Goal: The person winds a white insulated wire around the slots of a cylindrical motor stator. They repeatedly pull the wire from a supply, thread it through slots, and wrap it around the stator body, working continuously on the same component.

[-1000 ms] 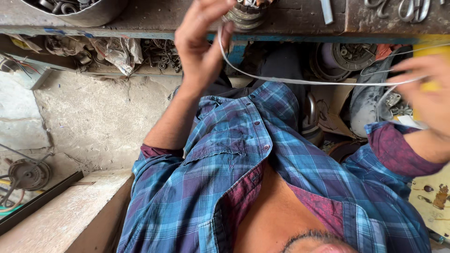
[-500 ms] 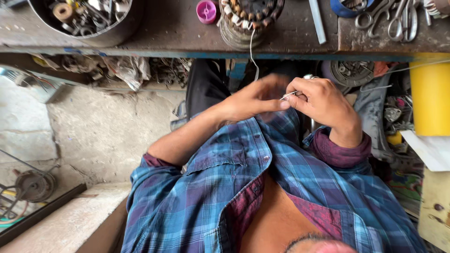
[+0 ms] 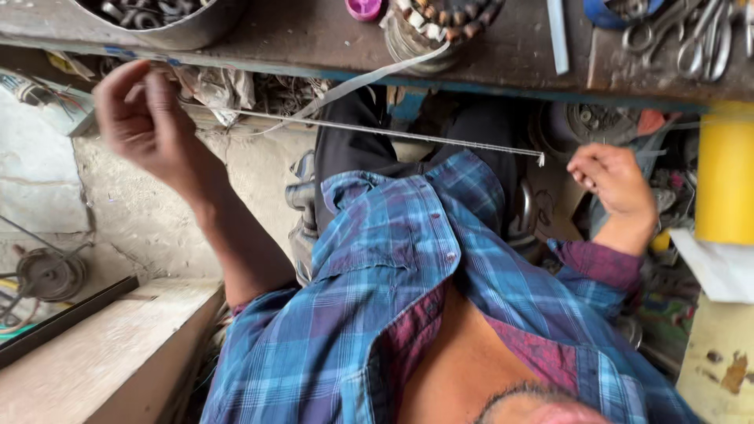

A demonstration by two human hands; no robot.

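My left hand [image 3: 149, 129] is raised at the far left, fingers pinched on a thin white strip [image 3: 369, 132]. The strip runs taut to the right across my lap and ends free just short of my right hand [image 3: 616, 184]. That hand hangs loosely curled over the clutter at the right and holds nothing. A wider stretch of the same white tape [image 3: 369, 78] climbs to a wound motor stator [image 3: 436, 20] on the dark workbench [image 3: 314, 35]. My blue plaid shirt [image 3: 408, 298] fills the lower middle.
On the bench stand a metal bowl of small parts [image 3: 157, 16], a pink cap [image 3: 364, 8] and scissors [image 3: 703, 39]. A yellow cylinder [image 3: 724, 173] stands at the right. A wire spool [image 3: 49, 275] lies on the concrete floor, left, beside a wooden plank [image 3: 102, 345].
Half a second ago both hands were together before my chest on the strip. My left hand has swept far left, drawing the strip out; my right hand moved right and let go.
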